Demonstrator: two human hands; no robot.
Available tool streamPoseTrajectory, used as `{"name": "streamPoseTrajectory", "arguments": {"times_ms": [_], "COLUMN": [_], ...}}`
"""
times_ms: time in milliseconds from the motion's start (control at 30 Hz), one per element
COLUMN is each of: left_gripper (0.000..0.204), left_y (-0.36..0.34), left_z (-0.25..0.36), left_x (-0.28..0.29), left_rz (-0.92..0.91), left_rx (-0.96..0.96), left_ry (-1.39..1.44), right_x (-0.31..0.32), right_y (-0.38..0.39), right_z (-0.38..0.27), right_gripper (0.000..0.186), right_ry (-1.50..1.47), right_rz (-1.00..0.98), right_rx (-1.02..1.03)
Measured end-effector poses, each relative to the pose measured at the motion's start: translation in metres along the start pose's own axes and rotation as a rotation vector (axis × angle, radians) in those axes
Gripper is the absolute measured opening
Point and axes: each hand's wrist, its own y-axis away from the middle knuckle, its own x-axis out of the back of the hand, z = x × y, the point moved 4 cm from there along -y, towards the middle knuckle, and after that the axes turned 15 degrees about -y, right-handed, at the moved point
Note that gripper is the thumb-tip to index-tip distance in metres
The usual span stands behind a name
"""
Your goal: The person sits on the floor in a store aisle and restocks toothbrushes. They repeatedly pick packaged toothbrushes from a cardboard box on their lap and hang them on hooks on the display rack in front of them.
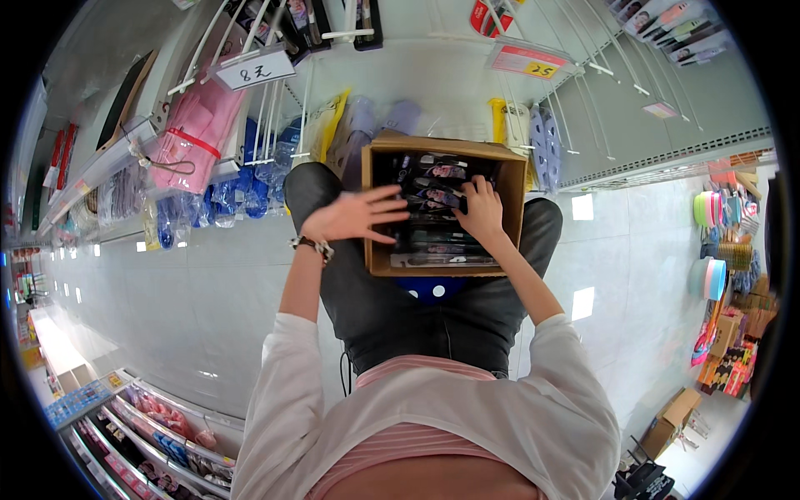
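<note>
An open cardboard box (372, 265) rests on my bent legs, filled with black flat packages (444, 248) that have picture fronts and clear parts. My left hand (354, 215) is over the box's left side, palm down, fingers stretched apart and holding nothing. On the right inside the box, my right hand (480, 211) has its fingers bent over a black package (439, 197) in the middle of the stack and grips it; the fingertips are partly hidden among the packages. Under the box, a blue white-dotted surface (421, 288) shows between my thighs.
Ahead is a shelf with white wire hooks (308, 108), hanging black packs (367, 21), price cards and bagged goods. Pink gloves (188, 146) and blue bagged items (250, 196) hang left. Stacked basins (707, 279) and cartons (671, 421) stand right; another shelving rack (150, 425) is at lower left.
</note>
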Motion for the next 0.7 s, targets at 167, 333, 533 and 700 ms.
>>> {"name": "streamPoseTrajectory", "arguments": {"times_ms": [167, 333, 533, 700], "left_gripper": [0.067, 0.031, 0.029, 0.029], "left_y": [-0.063, -0.097, -0.106, -0.07], "left_z": [-0.048, -0.104, -0.1, -0.069], "left_x": [-0.003, 0.038, 0.023, -0.001], "left_rz": [0.632, 0.908, 1.111, 1.063], "left_rx": [0.371, 0.162, 0.136, -0.038], "left_ry": [-0.281, 0.385, 0.028, -0.238], "right_x": [0.011, 0.043, 0.058, 0.064], "right_y": [0.031, 0.039, 0.014, 0.005], "right_z": [0.008, -0.018, -0.041, -0.05], "right_gripper": [0.052, 0.045, 0.046, 0.056], "right_ry": [-0.177, -0.462, -0.547, -0.464], "right_rz": [0.109, 0.209, 0.212, 0.035], "right_rx": [-0.093, -0.003, 0.126, 0.256]}}
